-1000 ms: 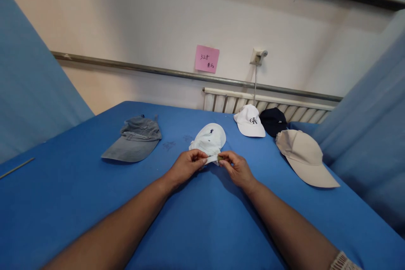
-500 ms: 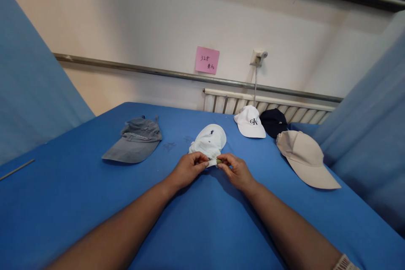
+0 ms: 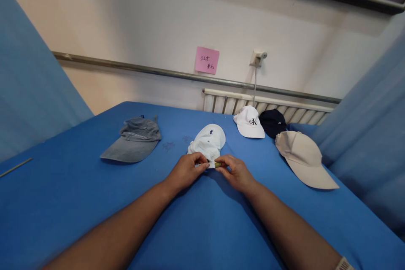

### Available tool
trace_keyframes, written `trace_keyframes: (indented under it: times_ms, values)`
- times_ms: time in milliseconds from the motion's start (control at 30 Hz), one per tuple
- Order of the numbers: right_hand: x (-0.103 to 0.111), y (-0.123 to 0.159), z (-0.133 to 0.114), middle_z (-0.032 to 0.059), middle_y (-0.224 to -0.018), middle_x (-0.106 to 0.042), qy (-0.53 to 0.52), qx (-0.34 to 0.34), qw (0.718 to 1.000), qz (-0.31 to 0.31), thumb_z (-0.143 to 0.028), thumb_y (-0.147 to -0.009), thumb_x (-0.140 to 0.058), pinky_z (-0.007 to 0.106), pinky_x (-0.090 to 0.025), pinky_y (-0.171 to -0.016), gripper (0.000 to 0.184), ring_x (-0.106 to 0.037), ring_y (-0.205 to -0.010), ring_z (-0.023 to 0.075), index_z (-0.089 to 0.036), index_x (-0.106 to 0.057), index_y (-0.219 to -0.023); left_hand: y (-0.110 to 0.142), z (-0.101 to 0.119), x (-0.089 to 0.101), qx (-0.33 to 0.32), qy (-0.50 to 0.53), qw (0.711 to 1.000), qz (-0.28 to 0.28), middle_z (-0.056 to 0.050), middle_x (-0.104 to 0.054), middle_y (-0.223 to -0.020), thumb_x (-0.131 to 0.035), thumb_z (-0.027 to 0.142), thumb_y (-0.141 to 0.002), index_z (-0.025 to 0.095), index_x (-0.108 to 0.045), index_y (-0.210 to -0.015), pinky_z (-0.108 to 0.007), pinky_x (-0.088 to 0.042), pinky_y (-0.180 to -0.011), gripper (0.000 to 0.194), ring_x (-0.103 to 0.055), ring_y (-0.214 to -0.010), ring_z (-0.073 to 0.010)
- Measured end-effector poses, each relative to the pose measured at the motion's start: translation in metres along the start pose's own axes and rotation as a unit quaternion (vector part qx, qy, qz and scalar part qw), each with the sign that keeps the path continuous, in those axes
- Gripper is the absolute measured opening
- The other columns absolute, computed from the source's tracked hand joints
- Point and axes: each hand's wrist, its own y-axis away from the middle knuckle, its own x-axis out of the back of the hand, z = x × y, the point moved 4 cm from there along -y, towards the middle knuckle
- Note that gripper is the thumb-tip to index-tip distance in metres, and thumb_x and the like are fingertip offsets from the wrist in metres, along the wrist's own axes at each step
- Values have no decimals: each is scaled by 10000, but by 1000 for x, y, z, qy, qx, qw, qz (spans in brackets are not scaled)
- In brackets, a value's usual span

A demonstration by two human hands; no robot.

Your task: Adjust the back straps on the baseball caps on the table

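Observation:
A pale mint-white baseball cap with a small dark emblem lies on the blue-covered surface, its brim pointing away from me. At its near edge is the cap's pale back strap. My left hand pinches the left part of this strap between thumb and fingers. From the other side, my right hand pinches the strap's right end, where a small brass-coloured buckle shows at the fingertips. The fingers hide part of the strap and the cap's rear opening.
To the left lies a grey cap, with a thin stick beyond it. A white cap, a dark navy cap and a beige cap sit at right. Behind are a radiator and a metal rail; blue curtains hang on both sides.
The strap has shifted slightly down and toward me between my fingers, and more of the brass-coloured buckle shows at my right fingertips. Both hands keep their pinch; the other caps stay put.

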Motion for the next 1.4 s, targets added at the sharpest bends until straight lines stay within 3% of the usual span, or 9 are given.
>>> trace_keyframes:
  times_ms: [267, 500, 767, 1033, 1200, 1400]
  values:
    - [2, 2, -5, 48, -942, -671, 26, 12, 999, -18, -177, -891, -585, 299, -500, -762, 177, -638, -837, 176, -205, -627, -1061, 0, 3, -2, -1, 7, 1000, -29, 13, -623, -667, -631, 330, -757, 175, -659, -719, -254, -390, -621, 162, -524, -624, -144]
    - [-2, 3, -10, 53, -932, -661, 44, 44, 998, -23, -175, -898, -582, 286, -489, -739, 182, -629, -839, 180, -202, -612, -1076, 0, 5, 1, 6, -29, 999, 24, 9, -627, -666, -622, 321, -733, 168, -640, -700, -258, -397, -635, 158, -542, -646, -151]
    - [0, 3, -12, 45, -904, -658, 35, 48, 998, -11, -159, -899, -585, 273, -489, -718, 161, -627, -797, 167, -196, -611, -1053, 2, 8, -3, 12, 26, 998, -48, 27, -579, -639, -600, 346, -760, 152, -660, -744, -230, -377, -577, 203, -488, -597, -119]
    - [-3, 4, -10, 44, -898, -666, 17, 22, 1000, -2, -167, -884, -588, 280, -492, -723, 154, -629, -791, 167, -193, -624, -1032, 3, 10, -3, -30, -39, 998, 27, 5, -654, -712, -574, 297, -805, 160, -652, -763, -249, -423, -644, 162, -569, -666, -138]
    - [-4, 4, 3, 31, -860, -690, -79, -54, 993, 62, -230, -863, -611, 289, -515, -726, 159, -646, -749, 163, -192, -630, -1016, 5, 14, -3, -80, -51, 995, 12, 7, -677, -789, -566, 300, -864, 174, -638, -863, -250, -447, -688, 145, -605, -724, -141]
    - [-9, 4, 11, 20, -829, -697, -159, -102, 980, 62, -275, -843, -623, 284, -524, -708, 180, -653, -729, 159, -187, -638, -998, 11, 20, -4, -138, -152, 978, -20, -44, -703, -1029, -643, 272, -836, 197, -630, -1078, -292, -466, -804, 254, -635, -912, -192]
